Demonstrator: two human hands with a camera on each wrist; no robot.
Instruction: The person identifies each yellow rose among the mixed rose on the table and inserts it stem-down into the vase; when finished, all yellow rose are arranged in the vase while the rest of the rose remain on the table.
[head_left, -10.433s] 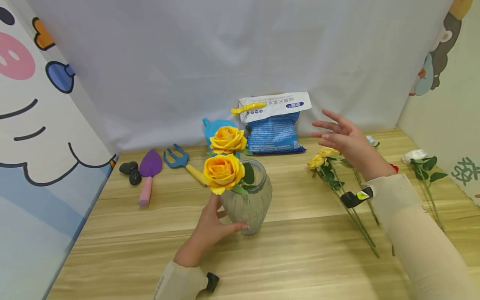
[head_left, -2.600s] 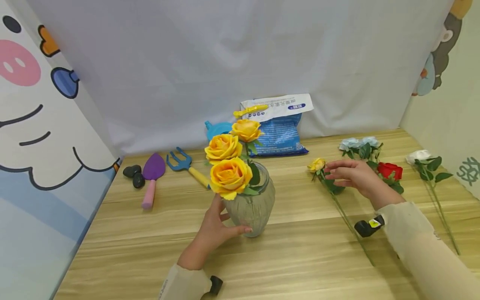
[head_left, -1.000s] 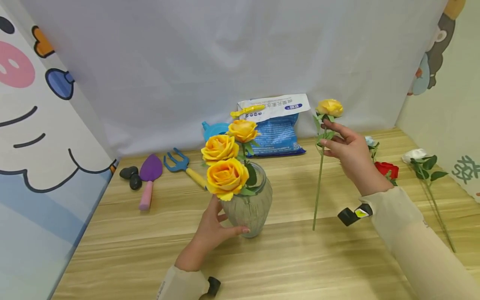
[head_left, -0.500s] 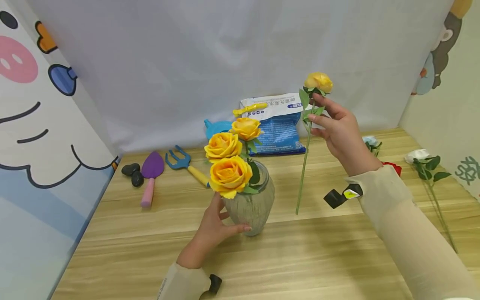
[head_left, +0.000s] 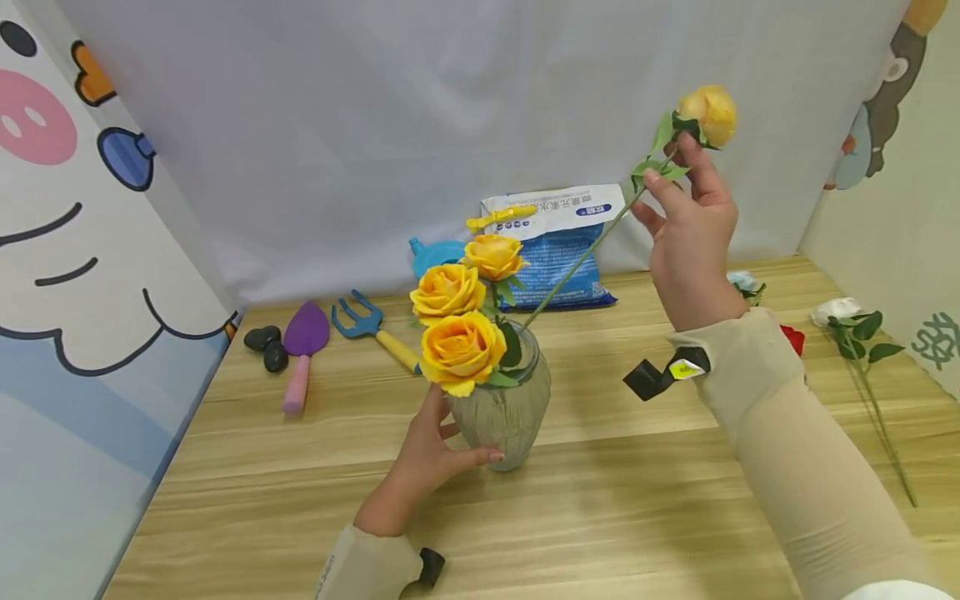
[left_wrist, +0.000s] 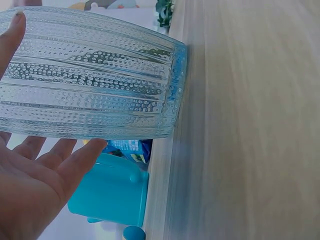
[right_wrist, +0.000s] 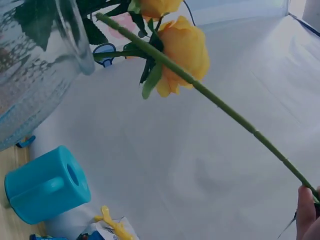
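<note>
My left hand [head_left: 420, 475] holds a ribbed glass vase [head_left: 508, 421] near its base, thumb in front and fingers behind. In the left wrist view the vase's dimpled wall [left_wrist: 90, 75] lies between thumb and fingers. Three yellow roses [head_left: 462, 350] stand in the vase, leaning left. With thumb and fingertips, my right hand [head_left: 693, 229] pinches another yellow rose [head_left: 708, 115] just below its bloom. This rose slants down to the left, its bare stem end right at the vase's mouth. In the right wrist view, the long green stem [right_wrist: 225, 107] crosses toward the glass rim.
Behind the vase are a blue-and-white packet [head_left: 558, 267] with a yellow tool [head_left: 501, 218] and a blue watering can [head_left: 435, 252]. At left lie a toy fork [head_left: 367, 325], purple trowel [head_left: 306, 333] and black stones [head_left: 266, 346]. White [head_left: 836, 312], red [head_left: 793, 338] and pale blue flowers [head_left: 742, 282] lie right.
My right hand picked the yellow rose off the table, raised it and tilted it, bringing its stem end to the vase. Earlier a third rose joined the vase. My left hand stayed put.
</note>
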